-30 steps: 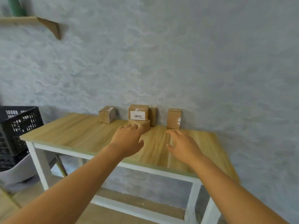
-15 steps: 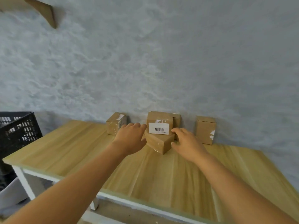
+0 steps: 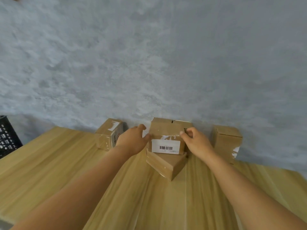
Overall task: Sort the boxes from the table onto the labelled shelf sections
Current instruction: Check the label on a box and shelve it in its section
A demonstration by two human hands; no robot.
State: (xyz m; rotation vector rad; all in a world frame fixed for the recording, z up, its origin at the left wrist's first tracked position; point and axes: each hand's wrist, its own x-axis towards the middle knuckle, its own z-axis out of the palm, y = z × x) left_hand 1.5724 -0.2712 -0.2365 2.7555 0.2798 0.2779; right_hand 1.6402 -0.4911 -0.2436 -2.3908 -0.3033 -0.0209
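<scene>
Here, read outward from your fingers.

Barcode box: the cardboard box [image 3: 167, 138] with the white barcode label facing you sits between your two hands, on top of a lower box, at the back of the table close to the wall.
Left hand: your left hand [image 3: 132, 141] is against the box's left side; the thumb tip touches its left front edge and the fingers curve back along the side. Whether they are truly clamped on it you cannot tell, since the hand hides the contact.
Right hand: your right hand [image 3: 196, 142] is at the box's right top corner; the thumb and curled fingers [image 3: 189, 131] pinch that corner.
Lower box: a flatter box [image 3: 166, 164] lies just beneath your fingers, turned at an angle, one corner pointing toward you, carrying the barcode box.
Box behind: another box [image 3: 181, 123] shows just past your right fingertips, against the wall.
Left box: a taped box [image 3: 108, 134] stands just beside the back of your left hand, partly hidden by it.
Right box: an upright box [image 3: 226, 143] stands near your right wrist, apart from it.
Table: the wooden table [image 3: 66, 163] runs under both forearms.
Crate: a black crate [image 3: 7, 136] sits well beyond your left hand, at the frame edge.
</scene>
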